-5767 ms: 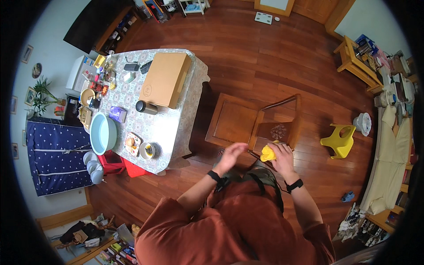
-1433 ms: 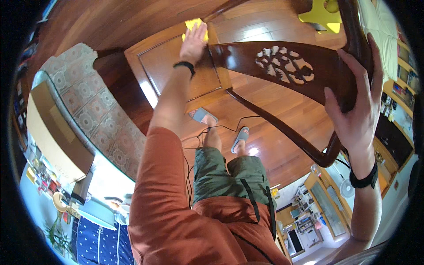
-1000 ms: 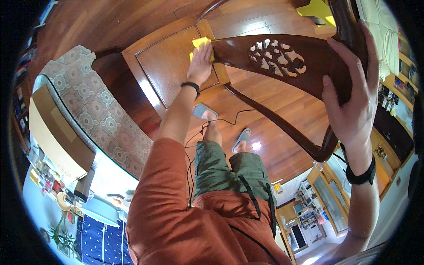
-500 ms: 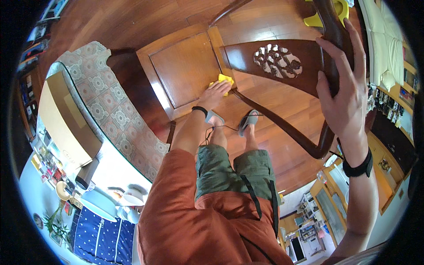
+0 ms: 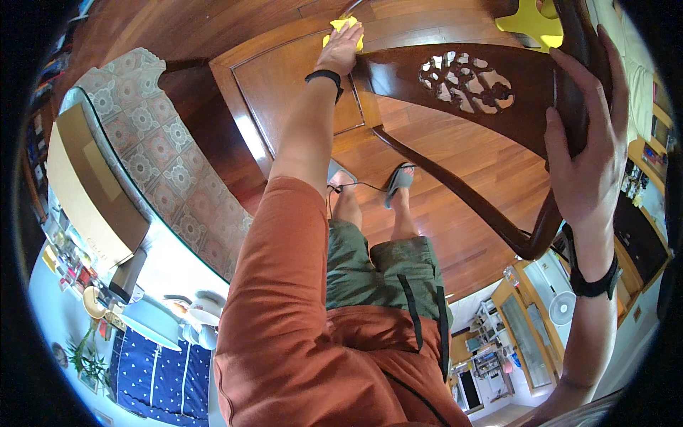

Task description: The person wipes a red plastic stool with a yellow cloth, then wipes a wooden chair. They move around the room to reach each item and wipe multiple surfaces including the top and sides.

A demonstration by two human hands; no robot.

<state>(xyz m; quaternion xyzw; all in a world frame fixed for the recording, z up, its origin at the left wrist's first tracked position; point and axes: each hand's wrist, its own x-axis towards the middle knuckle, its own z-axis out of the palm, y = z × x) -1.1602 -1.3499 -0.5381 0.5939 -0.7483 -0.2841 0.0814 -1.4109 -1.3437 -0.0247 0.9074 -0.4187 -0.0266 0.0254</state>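
Observation:
A dark wooden chair stands in front of me, with a lighter panelled seat (image 5: 302, 89) and a back splat (image 5: 395, 75) carved with an openwork oval. My left hand (image 5: 340, 55) presses a yellow cloth (image 5: 344, 24) onto the far right corner of the seat, by the foot of the splat. Part of the cloth is hidden under the fingers. On the right, my right hand (image 5: 587, 160) wraps round the chair's top rail (image 5: 580, 35), fingers over its far side and thumb on the near side. A curved armrest (image 5: 462, 192) runs between seat and back.
Left of the chair is a table covered with a patterned cloth (image 5: 167, 135), a cardboard box (image 5: 89, 185) on it. A yellow plastic stool (image 5: 530, 25) stands beyond the top rail. A thin dark cord (image 5: 366, 185) passes by my feet. A white fan (image 5: 562, 307) is at lower right.
My left hand has slid the yellow cloth from the seat's near right corner to its far right corner. The right hand keeps its grip on the top rail; the view has shifted slightly.

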